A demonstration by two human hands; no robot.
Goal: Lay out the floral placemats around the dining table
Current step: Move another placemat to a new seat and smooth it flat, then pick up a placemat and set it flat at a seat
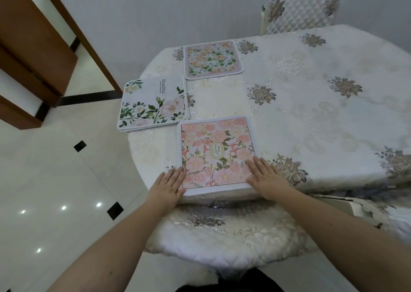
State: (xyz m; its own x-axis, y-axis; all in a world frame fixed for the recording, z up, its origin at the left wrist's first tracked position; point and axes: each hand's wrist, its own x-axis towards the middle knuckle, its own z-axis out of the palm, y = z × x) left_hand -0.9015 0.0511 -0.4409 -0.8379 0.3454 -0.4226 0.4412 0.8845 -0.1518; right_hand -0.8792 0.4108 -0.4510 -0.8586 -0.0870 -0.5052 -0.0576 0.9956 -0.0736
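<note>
Pink placemat (pixel 216 152): flat at the table's (pixel 322 105) near edge. Left hand (pixel 169 186) and right hand (pixel 265 176): fingers straight, pressing its near corners. White-and-green placemat (pixel 153 105): left edge. Peach-and-green placemat (pixel 213 59): far-left edge. Quilted chair (pixel 300 9): beyond the far edge.

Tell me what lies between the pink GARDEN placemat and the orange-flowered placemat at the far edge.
In the head view, only bare embroidered tablecloth lies between the pink GARDEN placemat and the orange-flowered placemat. The Beautiful placemat sits off to the left of that stretch.
</note>
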